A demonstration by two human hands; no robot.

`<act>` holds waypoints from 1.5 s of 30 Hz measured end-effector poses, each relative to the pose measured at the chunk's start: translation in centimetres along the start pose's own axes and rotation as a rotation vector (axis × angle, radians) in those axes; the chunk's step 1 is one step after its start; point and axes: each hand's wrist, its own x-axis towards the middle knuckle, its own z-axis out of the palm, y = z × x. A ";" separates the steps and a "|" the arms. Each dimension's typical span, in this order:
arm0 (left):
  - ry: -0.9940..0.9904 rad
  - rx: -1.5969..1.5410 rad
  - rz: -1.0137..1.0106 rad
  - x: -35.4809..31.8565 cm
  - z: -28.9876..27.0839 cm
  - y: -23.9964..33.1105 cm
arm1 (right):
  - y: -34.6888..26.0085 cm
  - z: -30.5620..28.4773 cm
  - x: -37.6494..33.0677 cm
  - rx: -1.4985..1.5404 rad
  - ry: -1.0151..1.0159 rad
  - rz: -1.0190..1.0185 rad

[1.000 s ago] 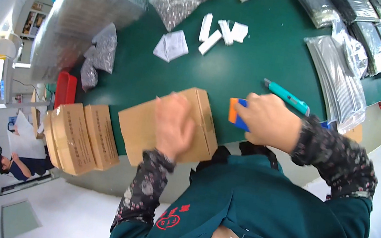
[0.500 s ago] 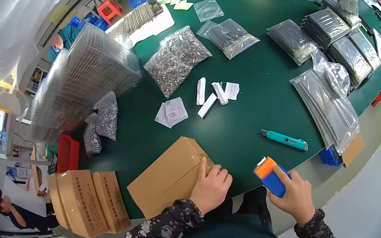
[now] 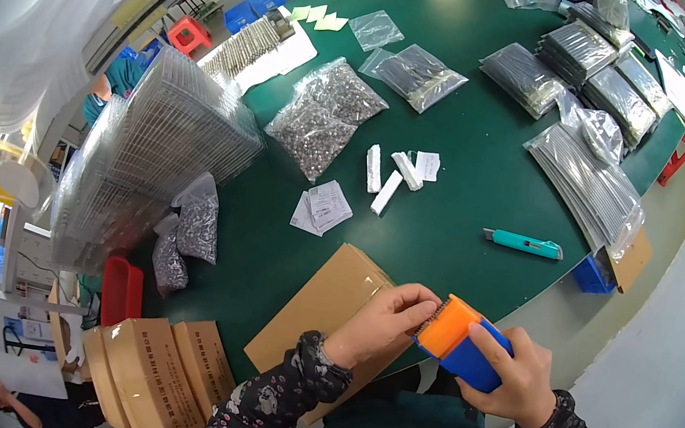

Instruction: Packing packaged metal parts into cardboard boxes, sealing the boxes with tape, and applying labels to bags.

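Orange-and-blue tape dispenser (image 3: pixel 454 337) sits above the table's near edge, just right of the brown carton (image 3: pixel 320 300), with the fingers of my right hand (image 3: pixel 521 378) clamped around its blue body. Thumb and forefinger of my left hand (image 3: pixel 379 320) are drawn together at its toothed front; whether they grip a tape end, I cannot tell. Compared with half a second earlier, my left hand is off the carton's edge and the dispenser is closer to it, the teal cutter (image 3: pixel 526 244) lying beyond.
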 end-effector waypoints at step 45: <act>1.136 1.025 0.371 -8.3 -9.6 -3.8 | 1.2 4.3 -4.8 -0.062 -0.171 0.169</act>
